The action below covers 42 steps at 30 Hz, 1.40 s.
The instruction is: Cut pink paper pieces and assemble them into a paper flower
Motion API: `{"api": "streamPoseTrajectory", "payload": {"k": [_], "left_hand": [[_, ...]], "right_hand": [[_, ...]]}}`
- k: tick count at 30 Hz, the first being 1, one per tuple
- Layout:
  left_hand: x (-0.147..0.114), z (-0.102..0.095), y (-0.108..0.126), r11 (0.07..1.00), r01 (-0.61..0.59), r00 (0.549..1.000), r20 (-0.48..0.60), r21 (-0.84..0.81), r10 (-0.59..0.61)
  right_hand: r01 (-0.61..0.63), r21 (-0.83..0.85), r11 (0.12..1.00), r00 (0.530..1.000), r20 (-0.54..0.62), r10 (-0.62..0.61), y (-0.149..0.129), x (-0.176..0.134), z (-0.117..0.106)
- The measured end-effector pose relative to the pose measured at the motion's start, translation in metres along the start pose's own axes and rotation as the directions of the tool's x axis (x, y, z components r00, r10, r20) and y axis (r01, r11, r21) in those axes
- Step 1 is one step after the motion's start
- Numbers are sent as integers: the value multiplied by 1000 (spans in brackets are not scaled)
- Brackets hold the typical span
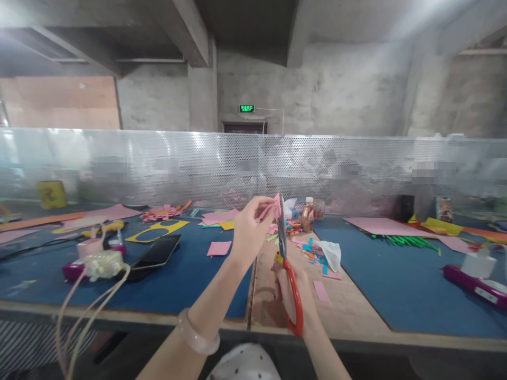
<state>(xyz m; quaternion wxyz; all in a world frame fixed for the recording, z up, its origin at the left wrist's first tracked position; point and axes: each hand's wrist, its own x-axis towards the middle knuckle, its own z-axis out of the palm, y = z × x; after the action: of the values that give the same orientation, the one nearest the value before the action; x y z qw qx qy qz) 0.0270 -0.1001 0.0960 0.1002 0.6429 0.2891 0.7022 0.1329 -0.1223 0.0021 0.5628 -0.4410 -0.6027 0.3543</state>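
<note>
My left hand [253, 224] is raised above the table and pinches a small piece of pink paper [278, 202] between thumb and fingers. In my right hand [291, 290] is a pair of scissors [291, 279] with red-orange handles, its blades pointing up. The blades stand right beside the pink paper; whether they touch it I cannot tell. A small stack of pink squares [219, 248] lies on the blue mat left of my hands. One pink strip [320, 291] rests on the bare wood to the right of the scissors.
Paper scraps [312, 252] and a crumpled white tissue [330, 256] lie beyond my right hand, near a bottle [308, 215]. To the left are a black phone [160, 254], a cabled power strip [99, 264] and cut yellow paper [158, 230]. A perforated metal partition [178, 169] runs behind the table.
</note>
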Motion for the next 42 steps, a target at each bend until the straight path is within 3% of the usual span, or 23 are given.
{"api": "streamPoseTrajectory", "payload": {"k": [27, 34, 42], "left_hand": [[2, -5, 4, 999, 30, 999, 41, -22, -29], [6, -5, 5, 993, 119, 992, 52, -21, -118], [10, -3, 6, 990, 139, 988, 62, -11, -138]], "right_hand": [[49, -108, 993, 997, -46, -54, -1, 0, -2], [40, -84, 996, 998, -37, -43, 3, 4, -3], [42, -110, 993, 998, -47, -47, -2, -1, -4]]}}
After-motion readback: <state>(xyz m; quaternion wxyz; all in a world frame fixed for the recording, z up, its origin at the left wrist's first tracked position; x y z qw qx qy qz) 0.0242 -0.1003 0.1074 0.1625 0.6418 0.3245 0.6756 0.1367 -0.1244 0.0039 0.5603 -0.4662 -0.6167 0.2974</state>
